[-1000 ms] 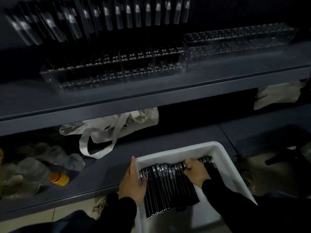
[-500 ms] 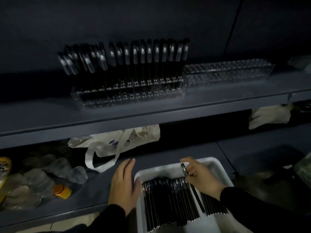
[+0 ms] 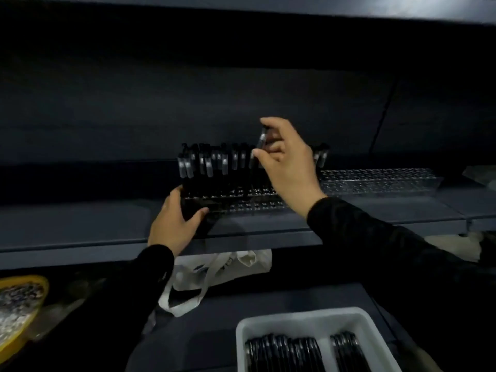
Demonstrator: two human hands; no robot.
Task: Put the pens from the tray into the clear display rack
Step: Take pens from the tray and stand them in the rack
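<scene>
— So where is the right hand (image 3: 288,167)?

— Up over the clear display rack (image 3: 241,202) on the upper shelf (image 3: 80,226), pinching one black pen (image 3: 259,143) between thumb and fingertips. The pen stands nearly upright, its lower end down among the rack's holes.

— And the left hand (image 3: 173,221)?

— Curled round the rack's left end, thumb on its front face, near the shelf's front edge.

— The rack itself?

— Its left part is full of standing pens (image 3: 204,165). A second clear rack (image 3: 375,181) lies just to its right.

— The tray?

— The white tray (image 3: 295,320) sits on the lower shelf, at the bottom of the view, with black pens lying side by side in it. A cloth bag (image 3: 214,272) lies behind it.
</scene>
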